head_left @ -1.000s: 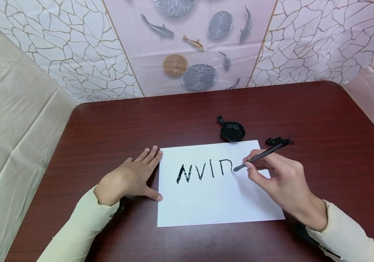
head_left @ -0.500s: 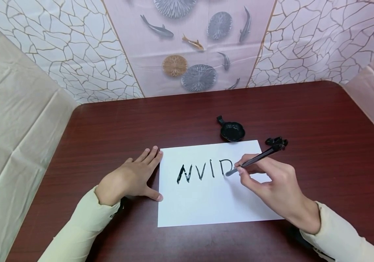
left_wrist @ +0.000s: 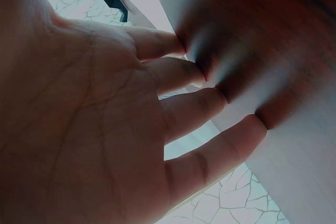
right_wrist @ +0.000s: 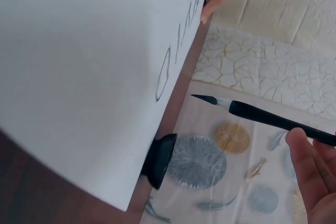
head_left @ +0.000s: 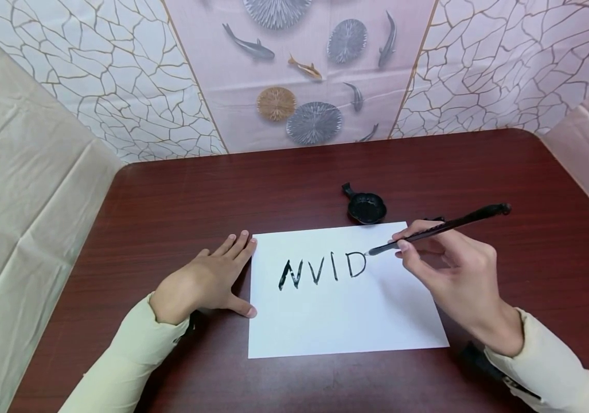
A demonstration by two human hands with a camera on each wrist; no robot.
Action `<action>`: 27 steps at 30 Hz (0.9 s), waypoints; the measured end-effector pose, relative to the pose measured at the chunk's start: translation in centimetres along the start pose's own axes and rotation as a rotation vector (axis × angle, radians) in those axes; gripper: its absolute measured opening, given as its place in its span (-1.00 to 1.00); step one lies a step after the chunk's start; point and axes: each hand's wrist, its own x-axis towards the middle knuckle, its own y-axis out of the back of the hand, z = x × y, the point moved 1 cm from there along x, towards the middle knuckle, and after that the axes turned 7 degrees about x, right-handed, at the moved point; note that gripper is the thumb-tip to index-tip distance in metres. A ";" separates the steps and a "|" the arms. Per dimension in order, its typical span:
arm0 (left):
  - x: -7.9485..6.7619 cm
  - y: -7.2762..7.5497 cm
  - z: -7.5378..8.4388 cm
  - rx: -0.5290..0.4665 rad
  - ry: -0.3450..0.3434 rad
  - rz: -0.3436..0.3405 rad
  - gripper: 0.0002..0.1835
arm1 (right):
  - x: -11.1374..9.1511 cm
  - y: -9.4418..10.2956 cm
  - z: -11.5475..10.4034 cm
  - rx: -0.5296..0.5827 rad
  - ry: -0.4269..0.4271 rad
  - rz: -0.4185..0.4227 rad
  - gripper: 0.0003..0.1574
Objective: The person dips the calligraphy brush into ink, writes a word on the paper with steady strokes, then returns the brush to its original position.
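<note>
My right hand (head_left: 461, 281) pinches a black-handled writing brush (head_left: 454, 223) between thumb and fingers. Lifted off the paper, the brush's dark, pointed bristles (right_wrist: 205, 98) show a gap to the sheet in the right wrist view. On the white paper (head_left: 335, 321), the black letters NVID (head_left: 322, 272) run in a row across the upper half. My left hand (head_left: 201, 284) lies with fingers spread at the sheet's left edge, thumb and fingertips touching its border. In the left wrist view its fingers (left_wrist: 210, 156) are straight, tips down on the table.
A small black pan-shaped ink dish (head_left: 366, 207) stands at the paper's far edge. Behind my right hand, a small black object (head_left: 436, 218) is mostly hidden. The dark red wooden table (head_left: 196, 189) ends at a patterned cloth backdrop (head_left: 144, 86).
My right hand finishes the curve of the D, first moving down and left, then rises back up and right with the brush lifted. My left hand stays in place.
</note>
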 end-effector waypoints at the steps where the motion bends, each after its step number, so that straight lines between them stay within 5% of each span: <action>1: 0.0 0.0 0.0 0.001 0.000 0.000 0.47 | 0.0 0.1 0.1 0.000 -0.001 0.005 -0.76; 27: 0.1 0.0 -0.1 -0.009 0.001 -0.012 0.48 | -0.8 0.4 2.5 -0.075 -0.077 -0.008 -0.54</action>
